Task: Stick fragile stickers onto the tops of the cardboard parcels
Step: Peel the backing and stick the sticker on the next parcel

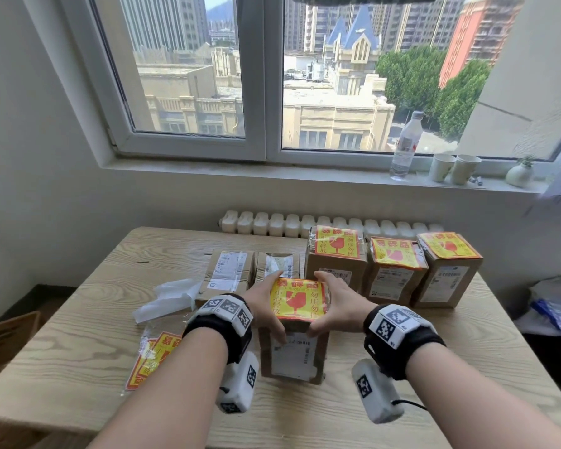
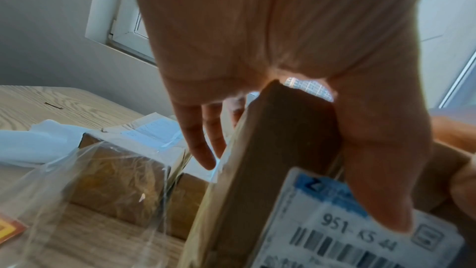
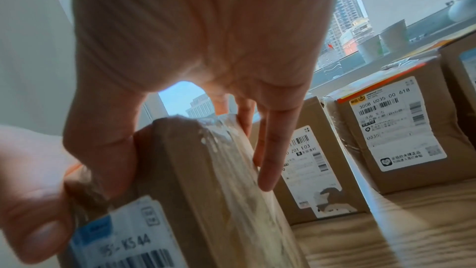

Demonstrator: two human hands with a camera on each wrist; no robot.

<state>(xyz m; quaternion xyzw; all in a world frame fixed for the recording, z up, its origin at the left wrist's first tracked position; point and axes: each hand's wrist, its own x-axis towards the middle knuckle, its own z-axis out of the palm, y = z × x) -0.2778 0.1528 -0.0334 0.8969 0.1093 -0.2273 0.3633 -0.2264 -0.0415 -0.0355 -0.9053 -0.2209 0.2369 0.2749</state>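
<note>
A brown cardboard parcel (image 1: pixel 293 354) stands upright in the middle of the wooden table (image 1: pixel 78 335), with a yellow and red fragile sticker (image 1: pixel 297 299) on its top. My left hand (image 1: pixel 271 306) grips its left upper corner; the thumb (image 2: pixel 381 170) lies on the labelled front and the fingers (image 2: pixel 198 140) run down the side. My right hand (image 1: pixel 326 303) grips the right upper corner the same way, thumb (image 3: pixel 103 150) in front, fingers (image 3: pixel 270 160) on the taped side. Three stickered parcels (image 1: pixel 394 264) stand at the back right. Two bare parcels (image 1: pixel 225 273) lie behind at the left.
A clear bag of spare fragile stickers (image 1: pixel 153 354) lies at the front left, with crumpled white backing paper (image 1: pixel 169 299) behind it. On the windowsill stand a water bottle (image 1: pixel 404 147), two paper cups (image 1: pixel 454 168) and a small vase (image 1: pixel 520 173). A radiator (image 1: pixel 272 223) runs behind the table.
</note>
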